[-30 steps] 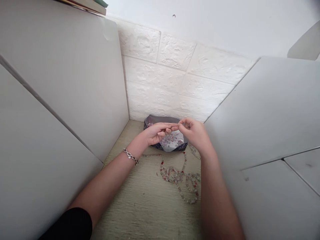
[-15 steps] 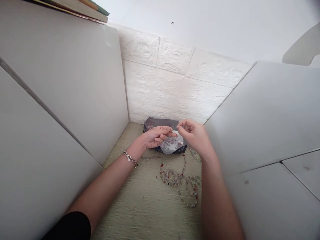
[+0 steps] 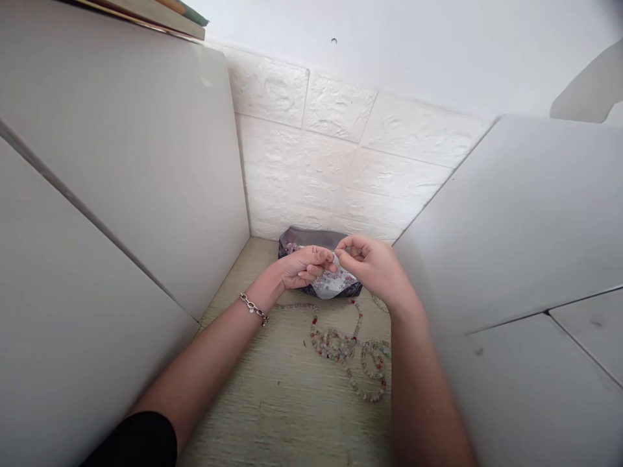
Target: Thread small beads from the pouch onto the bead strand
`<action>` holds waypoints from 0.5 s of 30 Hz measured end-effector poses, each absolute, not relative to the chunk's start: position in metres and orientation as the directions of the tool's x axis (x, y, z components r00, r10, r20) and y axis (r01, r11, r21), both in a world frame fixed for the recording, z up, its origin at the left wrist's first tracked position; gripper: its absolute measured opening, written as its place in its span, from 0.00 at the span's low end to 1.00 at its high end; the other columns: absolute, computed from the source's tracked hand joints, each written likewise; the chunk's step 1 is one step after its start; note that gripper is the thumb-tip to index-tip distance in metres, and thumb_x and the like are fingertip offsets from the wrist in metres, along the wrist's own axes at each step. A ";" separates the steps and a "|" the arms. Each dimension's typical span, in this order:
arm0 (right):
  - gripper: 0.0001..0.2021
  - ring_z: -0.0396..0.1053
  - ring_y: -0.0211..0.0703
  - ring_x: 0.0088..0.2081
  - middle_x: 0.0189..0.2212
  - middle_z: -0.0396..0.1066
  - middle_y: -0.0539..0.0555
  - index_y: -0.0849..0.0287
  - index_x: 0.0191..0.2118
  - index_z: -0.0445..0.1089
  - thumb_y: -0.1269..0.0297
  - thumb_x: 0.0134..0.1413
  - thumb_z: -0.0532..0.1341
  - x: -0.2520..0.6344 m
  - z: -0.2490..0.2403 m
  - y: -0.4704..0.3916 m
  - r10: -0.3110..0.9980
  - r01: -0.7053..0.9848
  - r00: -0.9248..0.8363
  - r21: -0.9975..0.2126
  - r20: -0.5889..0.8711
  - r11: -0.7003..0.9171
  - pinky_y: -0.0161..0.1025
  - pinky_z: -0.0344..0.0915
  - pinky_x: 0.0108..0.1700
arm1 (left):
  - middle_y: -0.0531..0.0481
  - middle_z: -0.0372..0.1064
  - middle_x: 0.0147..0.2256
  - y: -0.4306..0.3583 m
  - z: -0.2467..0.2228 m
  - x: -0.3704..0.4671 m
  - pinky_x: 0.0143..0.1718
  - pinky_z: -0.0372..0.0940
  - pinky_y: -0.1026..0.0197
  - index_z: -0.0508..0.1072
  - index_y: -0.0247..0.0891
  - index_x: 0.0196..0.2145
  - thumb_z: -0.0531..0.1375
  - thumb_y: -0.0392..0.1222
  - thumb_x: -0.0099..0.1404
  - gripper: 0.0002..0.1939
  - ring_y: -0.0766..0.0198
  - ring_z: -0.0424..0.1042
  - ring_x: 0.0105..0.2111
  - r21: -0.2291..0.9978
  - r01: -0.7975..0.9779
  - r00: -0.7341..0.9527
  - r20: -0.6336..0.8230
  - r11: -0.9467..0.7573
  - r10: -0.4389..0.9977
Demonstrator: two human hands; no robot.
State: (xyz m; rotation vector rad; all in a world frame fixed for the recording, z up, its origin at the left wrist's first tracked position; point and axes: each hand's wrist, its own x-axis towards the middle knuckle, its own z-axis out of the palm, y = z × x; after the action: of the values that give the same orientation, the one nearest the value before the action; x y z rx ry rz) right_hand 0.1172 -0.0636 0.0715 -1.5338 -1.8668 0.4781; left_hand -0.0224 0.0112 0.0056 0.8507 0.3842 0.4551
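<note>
Both hands are above a dark, open container [image 3: 351,292] with a grey inside, which holds small pink and clear beads [image 3: 335,280] on a white lining. My left hand [image 3: 307,267] is palm up, thumb and fingertips pressed together on something too small to make out. Its fingertips almost meet those of my right hand [image 3: 363,258], whose thumb and forefinger are pinched; what they grip is too small to tell. A long string of pale green, clear and red beads [image 3: 335,347] lies in loops on the surface below, one end running up beneath my left wrist.
The pale green wood-grain surface [image 3: 253,389] lies between a white panel on the left [image 3: 195,181] and another on the right [image 3: 516,214]. A white brick-patterned wall [image 3: 302,155] stands behind. Books [image 3: 160,16] rest atop the left panel.
My right hand has moved slightly left, bringing its fingertips closer to those of my left hand. My left fingers have drawn in a little. The bead string lies much as before.
</note>
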 end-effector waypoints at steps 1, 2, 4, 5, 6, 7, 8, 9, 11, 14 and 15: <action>0.07 0.48 0.29 0.18 0.14 0.53 0.44 0.58 0.25 0.67 0.64 0.44 0.54 0.117 0.072 -0.064 0.961 0.717 -0.090 -0.653 0.260 0.244 0.30 0.46 0.20 | 0.53 0.63 0.20 0.011 0.006 -0.022 0.06 0.41 0.77 0.64 0.30 0.24 0.55 0.32 0.56 0.05 0.82 0.46 0.09 0.789 -0.224 0.837 -0.145 0.572 0.528; 0.07 0.48 0.29 0.18 0.14 0.53 0.44 0.58 0.25 0.67 0.64 0.44 0.54 0.117 0.072 -0.064 0.961 0.716 -0.091 -0.653 0.261 0.245 0.30 0.46 0.20 | 0.52 0.63 0.20 0.011 0.006 -0.022 0.06 0.41 0.77 0.64 0.30 0.23 0.55 0.32 0.56 0.05 0.82 0.46 0.09 0.792 -0.220 0.837 -0.146 0.569 0.528; 0.07 0.48 0.29 0.18 0.14 0.53 0.44 0.58 0.25 0.67 0.64 0.44 0.54 0.118 0.071 -0.064 0.960 0.718 -0.093 -0.651 0.262 0.247 0.30 0.46 0.20 | 0.52 0.63 0.20 0.010 0.006 -0.022 0.06 0.41 0.77 0.64 0.30 0.23 0.55 0.33 0.57 0.06 0.82 0.46 0.09 0.800 -0.215 0.836 -0.145 0.560 0.529; 0.07 0.48 0.29 0.18 0.14 0.53 0.44 0.58 0.25 0.67 0.64 0.44 0.54 0.118 0.071 -0.064 0.961 0.718 -0.094 -0.650 0.262 0.247 0.30 0.45 0.20 | 0.52 0.63 0.20 0.010 0.006 -0.022 0.07 0.41 0.77 0.64 0.30 0.23 0.55 0.33 0.57 0.06 0.82 0.47 0.09 0.804 -0.215 0.836 -0.142 0.554 0.530; 0.07 0.48 0.29 0.18 0.14 0.53 0.44 0.58 0.25 0.67 0.64 0.44 0.54 0.118 0.071 -0.064 0.961 0.718 -0.094 -0.650 0.261 0.247 0.30 0.45 0.20 | 0.52 0.63 0.20 0.010 0.006 -0.022 0.07 0.41 0.77 0.65 0.30 0.23 0.55 0.33 0.56 0.06 0.82 0.47 0.09 0.809 -0.214 0.835 -0.140 0.548 0.533; 0.07 0.48 0.29 0.18 0.14 0.53 0.44 0.58 0.25 0.67 0.64 0.44 0.54 0.118 0.072 -0.065 0.961 0.718 -0.096 -0.651 0.259 0.247 0.30 0.45 0.20 | 0.52 0.63 0.20 0.011 0.006 -0.022 0.07 0.41 0.77 0.65 0.30 0.23 0.55 0.33 0.56 0.05 0.82 0.47 0.09 0.813 -0.210 0.834 -0.141 0.543 0.534; 0.07 0.48 0.29 0.18 0.14 0.54 0.44 0.58 0.25 0.67 0.64 0.44 0.54 0.118 0.072 -0.065 0.962 0.717 -0.099 -0.652 0.256 0.247 0.29 0.45 0.20 | 0.53 0.63 0.19 0.011 0.005 -0.021 0.06 0.41 0.77 0.65 0.30 0.24 0.55 0.33 0.56 0.05 0.82 0.47 0.09 0.816 -0.204 0.833 -0.144 0.540 0.533; 0.07 0.48 0.29 0.18 0.14 0.54 0.44 0.58 0.25 0.68 0.64 0.44 0.54 0.117 0.072 -0.065 0.962 0.716 -0.103 -0.652 0.253 0.248 0.29 0.45 0.20 | 0.53 0.63 0.19 0.011 0.005 -0.021 0.06 0.40 0.77 0.65 0.30 0.24 0.56 0.33 0.56 0.05 0.82 0.47 0.09 0.819 -0.198 0.833 -0.149 0.539 0.533; 0.07 0.49 0.29 0.18 0.15 0.56 0.45 0.58 0.25 0.68 0.64 0.44 0.54 0.117 0.072 -0.065 0.962 0.715 -0.114 -0.652 0.247 0.252 0.29 0.45 0.19 | 0.54 0.62 0.19 0.011 0.005 -0.021 0.06 0.40 0.76 0.65 0.30 0.24 0.56 0.34 0.55 0.05 0.82 0.47 0.09 0.821 -0.189 0.836 -0.153 0.539 0.527; 0.07 0.49 0.29 0.18 0.15 0.55 0.45 0.58 0.25 0.67 0.64 0.44 0.54 0.117 0.072 -0.065 0.962 0.716 -0.114 -0.651 0.247 0.252 0.29 0.45 0.19 | 0.53 0.62 0.19 0.012 0.004 -0.021 0.06 0.39 0.77 0.65 0.30 0.24 0.56 0.34 0.56 0.05 0.82 0.47 0.09 0.819 -0.195 0.839 -0.145 0.539 0.524; 0.07 0.49 0.29 0.18 0.14 0.54 0.44 0.58 0.25 0.67 0.64 0.44 0.54 0.118 0.072 -0.065 0.962 0.717 -0.110 -0.651 0.248 0.250 0.29 0.45 0.19 | 0.53 0.63 0.19 0.012 0.004 -0.021 0.06 0.39 0.77 0.64 0.30 0.24 0.55 0.34 0.56 0.05 0.82 0.47 0.09 0.818 -0.196 0.839 -0.145 0.540 0.524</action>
State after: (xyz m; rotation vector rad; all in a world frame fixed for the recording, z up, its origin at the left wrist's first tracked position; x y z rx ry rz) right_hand 0.1178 -0.0652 0.0724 -1.5275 -1.8901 0.4951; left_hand -0.0206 0.0116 0.0042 0.9054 0.4001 0.4417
